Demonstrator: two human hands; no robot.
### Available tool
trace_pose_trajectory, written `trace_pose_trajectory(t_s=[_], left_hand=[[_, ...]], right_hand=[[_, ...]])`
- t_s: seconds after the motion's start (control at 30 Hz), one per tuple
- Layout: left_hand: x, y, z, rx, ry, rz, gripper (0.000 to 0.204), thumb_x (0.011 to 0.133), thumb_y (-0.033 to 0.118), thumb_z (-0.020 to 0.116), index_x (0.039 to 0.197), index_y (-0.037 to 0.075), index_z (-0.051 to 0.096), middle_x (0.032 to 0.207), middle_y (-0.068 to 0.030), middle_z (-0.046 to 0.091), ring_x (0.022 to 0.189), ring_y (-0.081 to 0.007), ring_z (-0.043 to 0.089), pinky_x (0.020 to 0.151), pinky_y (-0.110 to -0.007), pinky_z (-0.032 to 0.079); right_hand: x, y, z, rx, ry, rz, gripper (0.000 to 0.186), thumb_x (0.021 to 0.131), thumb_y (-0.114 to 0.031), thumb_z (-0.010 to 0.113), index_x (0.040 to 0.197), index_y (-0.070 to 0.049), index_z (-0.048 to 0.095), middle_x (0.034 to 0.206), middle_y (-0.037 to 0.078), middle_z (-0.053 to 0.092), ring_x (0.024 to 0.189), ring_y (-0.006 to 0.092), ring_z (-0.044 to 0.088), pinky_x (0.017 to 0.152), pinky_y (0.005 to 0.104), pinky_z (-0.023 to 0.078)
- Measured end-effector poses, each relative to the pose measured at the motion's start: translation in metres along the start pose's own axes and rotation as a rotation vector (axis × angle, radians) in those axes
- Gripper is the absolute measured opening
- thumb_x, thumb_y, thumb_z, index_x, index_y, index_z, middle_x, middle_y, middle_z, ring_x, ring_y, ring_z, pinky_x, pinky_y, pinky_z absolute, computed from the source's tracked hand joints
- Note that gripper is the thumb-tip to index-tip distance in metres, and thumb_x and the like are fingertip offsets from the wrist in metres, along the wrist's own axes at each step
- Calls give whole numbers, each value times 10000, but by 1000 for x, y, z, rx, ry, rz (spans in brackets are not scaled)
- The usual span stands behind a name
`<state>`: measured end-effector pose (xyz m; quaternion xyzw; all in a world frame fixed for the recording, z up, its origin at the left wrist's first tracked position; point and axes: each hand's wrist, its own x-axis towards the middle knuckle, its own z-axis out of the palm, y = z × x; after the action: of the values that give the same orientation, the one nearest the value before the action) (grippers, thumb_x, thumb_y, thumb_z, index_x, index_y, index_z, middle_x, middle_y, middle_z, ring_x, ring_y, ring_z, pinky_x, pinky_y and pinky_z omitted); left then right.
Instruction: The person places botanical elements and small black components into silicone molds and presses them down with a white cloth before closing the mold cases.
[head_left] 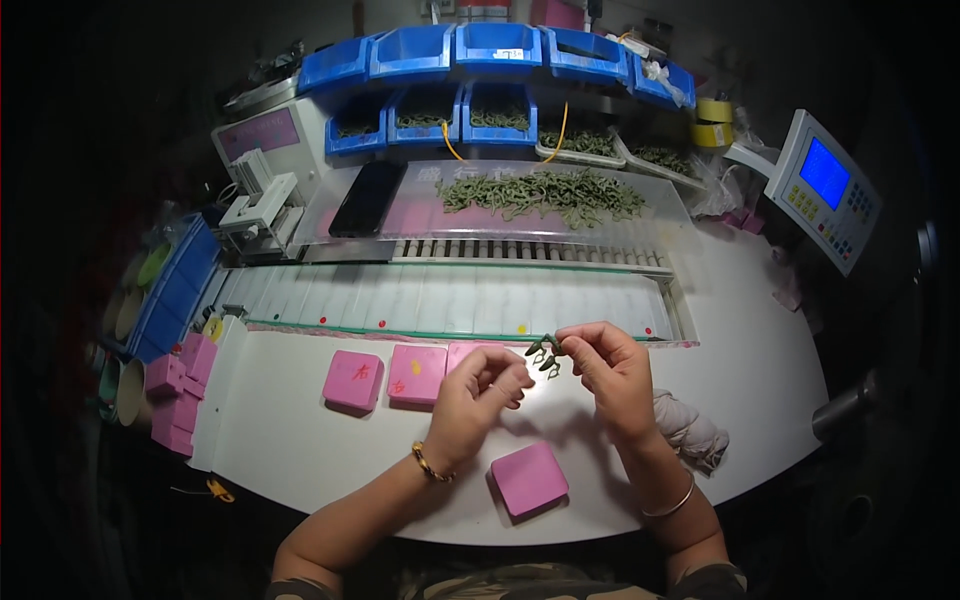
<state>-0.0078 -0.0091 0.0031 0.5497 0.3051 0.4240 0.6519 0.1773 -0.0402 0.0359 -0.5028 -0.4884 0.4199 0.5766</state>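
Observation:
Between the thumb and fingers of my right hand [612, 368] is a small cluster of dark green branched pieces [546, 350], dangling over the white table. My left hand [482, 390] is beside it, fingers curled in toward the thumb; whether anything is in them is hidden. Closest to me, below both hands, a pink square block [529, 478] lies flat on the table. Farther left are two more pink blocks, one [353, 380] at the end and another [416, 374] beside it, both with red marks. A third pink block [470, 352] is partly covered by my left hand.
A pile of green pieces [540, 195] and a black phone [368, 200] lie on the clear sloping shelf. Behind rise blue bins [498, 45]. A keypad screen [825, 190] stands right, a white clamp device [262, 215] left. Bundled white cloth [688, 430] lies by my right wrist.

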Motion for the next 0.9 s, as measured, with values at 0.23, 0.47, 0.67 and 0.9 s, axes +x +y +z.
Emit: trace_pose_trajectory(t_s=[0.23,0.47,0.67,0.9], left_hand=[[4,-6,-2,-150,-75,-89,256,978,164,597,1162,-12,576,978,-95,657,817,-122,643,723,-261,564],[0,1,-8,-119,-81,-152,192,949,137,647,1082,4,610,937,-49,674,802,-82,626,683,-226,529],[-3,3,-9,-98,-67,-192,166,946,139,640,1049,12,611,913,-40,667,766,-74,620,664,-213,518],[-2,-6,-9,26,-96,-90,123,911,91,649,998,20,599,875,0,618,747,-39,570,657,-190,478]], right_hand=[[-8,11,7,-184,-111,-189,105,932,-22,613,986,26,689,857,73,671,782,119,629,691,258,501],[-11,9,12,-508,-98,-492,135,846,2,673,978,-12,696,868,103,650,742,230,642,632,308,503],[-13,6,13,-868,-60,-819,221,755,36,711,956,-53,685,834,77,623,690,242,602,565,326,475],[-16,5,12,-972,-104,-808,141,728,-38,715,846,-71,643,781,63,590,656,230,597,543,323,467]])
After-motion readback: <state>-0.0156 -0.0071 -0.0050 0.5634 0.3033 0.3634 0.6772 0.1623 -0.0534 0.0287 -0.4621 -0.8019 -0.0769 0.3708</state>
